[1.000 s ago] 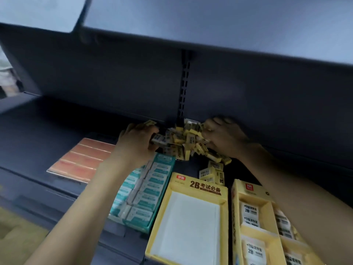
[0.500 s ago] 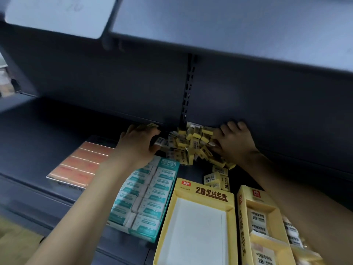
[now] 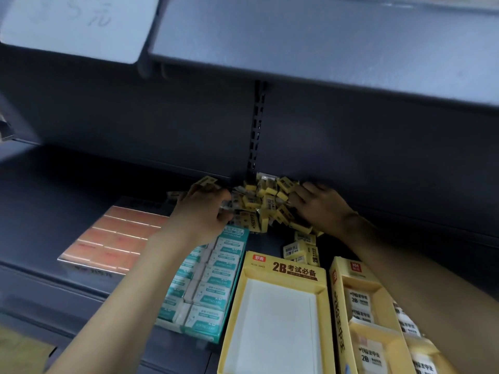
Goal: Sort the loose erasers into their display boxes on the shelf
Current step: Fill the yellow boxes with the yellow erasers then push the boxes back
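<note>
Erasers are what this job turns on, and nearest the camera stands the empty yellow box, its white floor bare, with a second yellow box to its right already holding wrapped erasers in its compartments. To the left sits a teal box packed in rows, and further left a flat orange pack lies on the shelf. Just behind the empty box a few stray yellow erasers lie on the shelf, and beyond them, against the back wall, is the main loose pile. The step in hand looks like gathering: both forearms reach in from below toward that pile. The left hand comes in from the left with fingers curled into the edge of the pile, apparently pinching one or more erasers, though just what it holds is hard to make out. The right hand lies palm down on the pile's right side, fingers spread fairly straight over the erasers, pressing or raking rather than closing round any. The next move probably calls for drawing a handful forward and setting the pieces flat in the empty box, while keeping the heap from spilling sideways.
</note>
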Demonstrator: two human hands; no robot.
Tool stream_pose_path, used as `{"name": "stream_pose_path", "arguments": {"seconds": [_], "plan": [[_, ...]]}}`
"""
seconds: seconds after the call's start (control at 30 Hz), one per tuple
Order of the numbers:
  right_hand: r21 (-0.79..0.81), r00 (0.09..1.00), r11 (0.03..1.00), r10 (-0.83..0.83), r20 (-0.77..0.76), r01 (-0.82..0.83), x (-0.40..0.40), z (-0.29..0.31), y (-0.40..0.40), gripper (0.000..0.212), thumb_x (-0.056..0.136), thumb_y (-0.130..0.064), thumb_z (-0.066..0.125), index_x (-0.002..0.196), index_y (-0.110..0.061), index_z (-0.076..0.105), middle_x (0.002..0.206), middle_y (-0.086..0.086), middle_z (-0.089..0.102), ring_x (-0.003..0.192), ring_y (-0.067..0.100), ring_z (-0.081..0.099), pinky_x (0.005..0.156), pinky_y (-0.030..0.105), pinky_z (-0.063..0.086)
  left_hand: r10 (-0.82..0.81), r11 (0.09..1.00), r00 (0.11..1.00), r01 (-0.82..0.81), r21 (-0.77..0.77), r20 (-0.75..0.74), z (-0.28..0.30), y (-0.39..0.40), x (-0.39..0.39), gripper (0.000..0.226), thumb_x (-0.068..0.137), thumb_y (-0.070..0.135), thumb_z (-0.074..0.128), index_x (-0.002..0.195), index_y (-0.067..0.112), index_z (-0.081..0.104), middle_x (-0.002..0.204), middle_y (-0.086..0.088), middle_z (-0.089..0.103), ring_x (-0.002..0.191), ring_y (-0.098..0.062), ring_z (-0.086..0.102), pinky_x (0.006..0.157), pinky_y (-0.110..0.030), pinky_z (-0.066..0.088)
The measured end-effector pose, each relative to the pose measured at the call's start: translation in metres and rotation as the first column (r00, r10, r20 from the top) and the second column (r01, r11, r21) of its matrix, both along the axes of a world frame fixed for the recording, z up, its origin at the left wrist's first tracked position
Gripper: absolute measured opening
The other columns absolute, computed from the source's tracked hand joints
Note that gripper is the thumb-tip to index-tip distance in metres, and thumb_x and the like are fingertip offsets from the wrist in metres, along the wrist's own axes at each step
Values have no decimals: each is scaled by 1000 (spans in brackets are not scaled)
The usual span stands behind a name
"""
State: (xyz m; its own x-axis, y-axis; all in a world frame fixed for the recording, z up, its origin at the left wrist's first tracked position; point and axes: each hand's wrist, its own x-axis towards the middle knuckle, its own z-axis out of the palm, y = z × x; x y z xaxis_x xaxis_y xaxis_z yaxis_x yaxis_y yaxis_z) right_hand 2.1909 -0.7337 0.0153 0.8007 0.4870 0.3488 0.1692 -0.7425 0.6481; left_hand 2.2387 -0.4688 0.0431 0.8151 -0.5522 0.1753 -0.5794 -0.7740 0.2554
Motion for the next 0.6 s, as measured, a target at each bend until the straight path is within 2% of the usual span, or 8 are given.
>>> {"name": "stream_pose_path", "arguments": {"seconds": [0.03, 0.1, 0.2, 0.27, 0.37, 0.5, 0.57, 0.6], "plan": [[23, 999, 999, -48, -23, 49, 0, 0, 0, 17, 74, -18, 66, 87, -6, 66, 83, 11, 65, 74, 25, 62, 55, 30, 50, -4, 1000, 1000, 4, 2, 0, 0, 0, -1, 36, 91, 37, 51, 125, 28, 50, 134, 4, 48, 127, -22, 36, 99, -36, 27], [52, 983, 985, -159, -91, 164, 0, 0, -1, 40, 61, -24, 80, 92, -4, 65, 83, 11, 65, 73, 26, 62, 50, 29, 49, -10, 1000, 1000, 10, 4, 0, 0, 1, -2, 36, 91, 37, 51, 125, 27, 51, 133, 5, 49, 126, -21, 38, 101, -36, 26], [73, 957, 962, -251, -149, 264, 1, 1, 0, 54, 52, -33, 86, 91, -1, 67, 77, 14, 65, 67, 28, 62, 44, 29, 48, -14, 1000, 1000, 14, 13, -2, -3, 3, -2, 35, 91, 37, 50, 124, 26, 51, 132, 4, 51, 126, -21, 40, 102, -37, 28], [67, 954, 959, -262, -149, 274, 4, 1, 0, 53, 49, -35, 88, 85, -1, 68, 71, 15, 65, 63, 29, 62, 44, 29, 47, -18, 1000, 1000, 19, 18, -24, -5, 3, -2, 34, 91, 37, 51, 123, 25, 52, 131, 2, 52, 125, -22, 40, 103, -38, 30], [-12, 944, 956, -290, -158, 292, 7, -1, 3, 44, 53, -36, 86, 82, -6, 71, 73, 10, 66, 66, 24, 62, 43, 26, 46, -39, 999, 999, 40, 21, -28, -8, 1, -4, 31, 91, 37, 49, 119, 25, 54, 127, 1, 53, 123, -23, 41, 104, -42, 31], [-61, 920, 932, -362, -152, 356, 12, -8, 2, 33, 52, -27, 86, 77, -11, 72, 76, 6, 66, 69, 21, 63, 44, 25, 48, -50, 998, 998, 51, 35, -42, -9, -4, -8, 30, 92, 36, 47, 120, 26, 52, 129, 2, 51, 124, -22, 40, 104, -42, 31], [-19, 903, 920, -388, -187, 392, 12, -6, 8, 33, 56, -23, 86, 82, -8, 71, 82, 9, 66, 75, 22, 63, 49, 27, 51, -53, 998, 998, 55, 32, -43, -9, -5, -8, 29, 92, 37, 47, 119, 25, 52, 128, 2, 51, 122, -22, 42, 101, -40, 34], [9, 892, 913, -397, -214, 408, 11, -3, 11, 33, 67, -23, 80, 93, -6, 69, 95, 11, 65, 87, 24, 62, 59, 29, 53, -55, 998, 998, 56, 30, -43, -9, -6, -8, 29, 92, 37, 47, 119, 25, 53, 128, 2, 51, 121, -22, 43, 101, -40, 35]]}}
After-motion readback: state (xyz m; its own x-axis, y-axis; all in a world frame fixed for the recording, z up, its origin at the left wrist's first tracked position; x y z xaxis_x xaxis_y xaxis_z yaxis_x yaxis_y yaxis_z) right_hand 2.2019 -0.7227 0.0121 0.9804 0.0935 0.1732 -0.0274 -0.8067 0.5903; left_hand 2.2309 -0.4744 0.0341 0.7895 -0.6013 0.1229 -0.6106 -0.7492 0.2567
